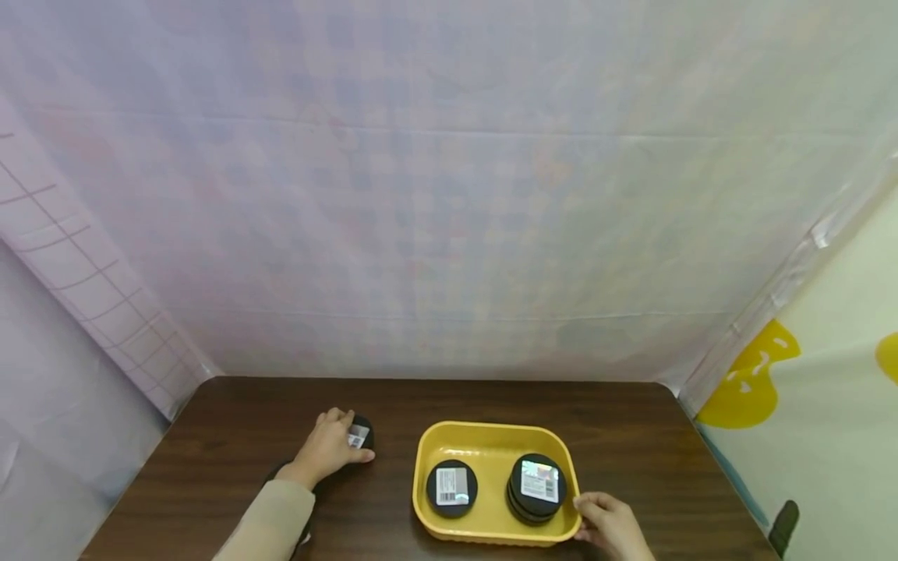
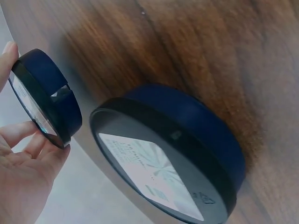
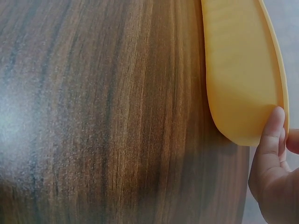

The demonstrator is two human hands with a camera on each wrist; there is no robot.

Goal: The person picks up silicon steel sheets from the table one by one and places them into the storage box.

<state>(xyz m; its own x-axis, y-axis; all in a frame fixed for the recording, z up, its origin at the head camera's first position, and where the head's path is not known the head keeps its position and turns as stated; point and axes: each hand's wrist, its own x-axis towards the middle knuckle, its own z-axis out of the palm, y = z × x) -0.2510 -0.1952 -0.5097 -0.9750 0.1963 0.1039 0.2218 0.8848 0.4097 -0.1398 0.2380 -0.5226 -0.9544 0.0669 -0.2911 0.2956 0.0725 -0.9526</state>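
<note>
My left hand (image 1: pixel 326 450) holds a flat round case (image 1: pixel 361 435) at the left of the table. In the left wrist view this case (image 2: pixel 33 100) has a black face with a pale label and a dark blue side with a notch; thumb and fingers grip its edge. A second such case (image 2: pixel 159 161) lies close by, mostly hidden under the left forearm in the head view. My right hand (image 1: pixel 609 523) pinches the right rim of a yellow basket (image 1: pixel 491 538). Inside are a single case (image 1: pixel 452 488) at left and a stack of cases (image 1: pixel 539 485) at right.
The brown wooden table (image 1: pixel 673 460) reaches back to a pale patterned curtain (image 1: pixel 449 234). Light sheeting hangs on both sides, with yellow shapes (image 1: pixel 751 389) on the right one. A dark rounded object (image 1: pixel 783 526) stands beyond the table's right edge.
</note>
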